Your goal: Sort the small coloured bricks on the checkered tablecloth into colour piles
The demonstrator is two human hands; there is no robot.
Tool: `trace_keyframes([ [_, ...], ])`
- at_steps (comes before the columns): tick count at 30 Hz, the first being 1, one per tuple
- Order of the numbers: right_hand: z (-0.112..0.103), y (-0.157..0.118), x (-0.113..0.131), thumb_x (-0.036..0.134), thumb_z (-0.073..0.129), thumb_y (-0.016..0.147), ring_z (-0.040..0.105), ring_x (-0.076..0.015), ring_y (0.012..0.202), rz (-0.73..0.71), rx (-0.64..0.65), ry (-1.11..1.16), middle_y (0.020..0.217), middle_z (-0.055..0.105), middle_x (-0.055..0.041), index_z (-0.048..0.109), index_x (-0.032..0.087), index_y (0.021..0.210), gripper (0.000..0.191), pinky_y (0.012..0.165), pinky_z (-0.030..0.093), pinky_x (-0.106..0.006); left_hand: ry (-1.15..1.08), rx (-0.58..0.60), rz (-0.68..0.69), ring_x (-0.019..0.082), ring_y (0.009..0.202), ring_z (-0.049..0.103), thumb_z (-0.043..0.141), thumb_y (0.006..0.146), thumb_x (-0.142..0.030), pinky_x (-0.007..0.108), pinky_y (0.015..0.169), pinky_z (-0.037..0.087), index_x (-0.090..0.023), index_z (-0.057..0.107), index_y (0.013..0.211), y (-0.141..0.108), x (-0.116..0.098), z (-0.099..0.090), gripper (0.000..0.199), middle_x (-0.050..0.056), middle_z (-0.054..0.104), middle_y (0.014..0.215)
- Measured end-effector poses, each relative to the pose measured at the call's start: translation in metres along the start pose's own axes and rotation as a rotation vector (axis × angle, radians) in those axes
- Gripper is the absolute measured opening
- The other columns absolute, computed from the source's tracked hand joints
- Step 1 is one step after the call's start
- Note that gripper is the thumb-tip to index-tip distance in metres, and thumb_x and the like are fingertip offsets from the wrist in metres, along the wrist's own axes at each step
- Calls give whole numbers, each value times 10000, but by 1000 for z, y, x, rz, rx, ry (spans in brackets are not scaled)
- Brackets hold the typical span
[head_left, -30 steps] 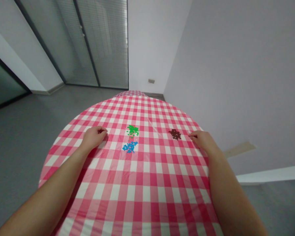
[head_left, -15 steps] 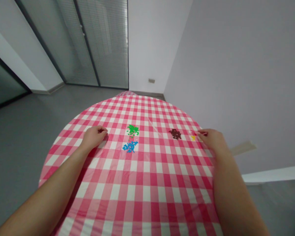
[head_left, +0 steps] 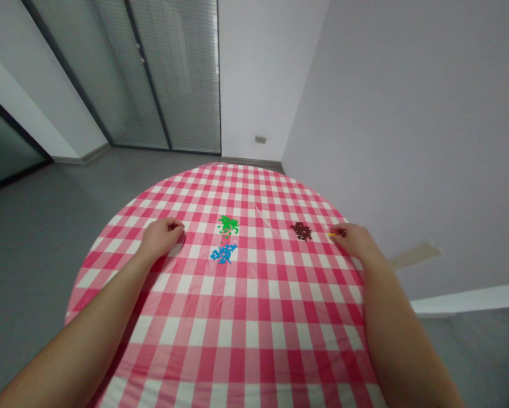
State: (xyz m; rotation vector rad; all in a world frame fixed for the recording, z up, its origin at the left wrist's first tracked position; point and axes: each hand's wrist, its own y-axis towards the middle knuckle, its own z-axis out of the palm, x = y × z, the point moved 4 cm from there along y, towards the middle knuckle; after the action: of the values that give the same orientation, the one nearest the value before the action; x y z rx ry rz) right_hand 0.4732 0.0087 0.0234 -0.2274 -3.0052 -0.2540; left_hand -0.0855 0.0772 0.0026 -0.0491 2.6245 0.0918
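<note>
At the right side of the round table, my right hand (head_left: 353, 239) has thumb and fingers pinched together at a small yellow piece (head_left: 331, 234); its exact kind is too small to tell. Just left of that hand lies a pile of small dark brown pieces (head_left: 301, 231). My left hand (head_left: 161, 235) rests on the left part of the cloth, fingers curled in and closed, and whatever they may hold is hidden. To its right lie a pile of small green pieces (head_left: 228, 225) and, nearer me, a pile of small blue pieces (head_left: 223, 254).
A red and white checked cloth (head_left: 249, 306) covers the table, creased towards my side. Close to the table's right edge stands a grey wall (head_left: 407, 124). Glass doors with blinds (head_left: 190, 85) are behind on the left, with grey floor (head_left: 46, 226) beside the table.
My right hand has moved a little left, onto the yellow piece, which now shows at its fingertips. My left hand and the green, blue and brown piles stay put; the view shifts slightly.
</note>
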Motion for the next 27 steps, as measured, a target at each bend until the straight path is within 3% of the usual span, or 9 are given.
trace_keyframes([
  [3, -4, -1, 23, 313, 598, 835, 690, -288, 898, -47, -147, 27, 1004, 747, -160, 774, 136, 1036, 320, 825, 534, -394, 0, 2, 0, 267, 875, 691, 509, 773, -369, 319, 665, 471, -217, 732, 879, 0, 1, 0, 291, 52, 764, 923],
  [6, 0, -4, 63, 405, 544, 911, 637, -329, 1083, -147, -260, 116, 1168, 692, -195, 717, 122, 1169, 421, 942, 509, -479, 4, -2, 4, 269, 893, 689, 511, 778, -368, 321, 677, 474, -217, 734, 878, 1, 0, 0, 287, 53, 764, 933],
  [9, 16, -7, 101, 471, 575, 910, 557, -341, 1238, -334, -193, 201, 1319, 620, -199, 652, 132, 1288, 513, 1056, 447, -508, 5, -7, 3, 272, 898, 688, 518, 779, -365, 325, 684, 475, -219, 735, 878, 1, -2, -1, 280, 51, 764, 933],
  [11, 27, -6, 111, 482, 563, 921, 531, -345, 1281, -385, -145, 228, 1373, 587, -197, 633, 149, 1319, 524, 1074, 431, -525, -1, -7, 7, 270, 897, 688, 520, 779, -362, 324, 685, 476, -218, 734, 875, 0, -3, -2, 275, 51, 764, 934],
  [15, 37, -1, 107, 429, 504, 955, 604, -330, 1193, -403, -109, 271, 1259, 674, -159, 716, 195, 1189, 393, 1024, 473, -523, -1, -4, 6, 266, 885, 690, 519, 782, -358, 320, 667, 469, -218, 729, 865, -2, -5, -3, 266, 49, 764, 928],
  [19, 34, 3, 101, 350, 494, 957, 667, -304, 1066, -415, -159, 261, 1113, 739, -137, 758, 188, 1037, 320, 955, 516, -473, 15, -15, 11, 265, 879, 689, 516, 787, -361, 322, 666, 461, -221, 728, 857, -2, -5, -3, 264, 48, 762, 917],
  [27, 30, 6, 93, 288, 500, 940, 692, -271, 937, -306, -174, 204, 1029, 761, -100, 750, 199, 926, 266, 816, 532, -380, 6, -17, 3, 269, 882, 686, 522, 778, -363, 327, 677, 473, -223, 732, 875, -1, -4, -2, 271, 48, 762, 921],
])
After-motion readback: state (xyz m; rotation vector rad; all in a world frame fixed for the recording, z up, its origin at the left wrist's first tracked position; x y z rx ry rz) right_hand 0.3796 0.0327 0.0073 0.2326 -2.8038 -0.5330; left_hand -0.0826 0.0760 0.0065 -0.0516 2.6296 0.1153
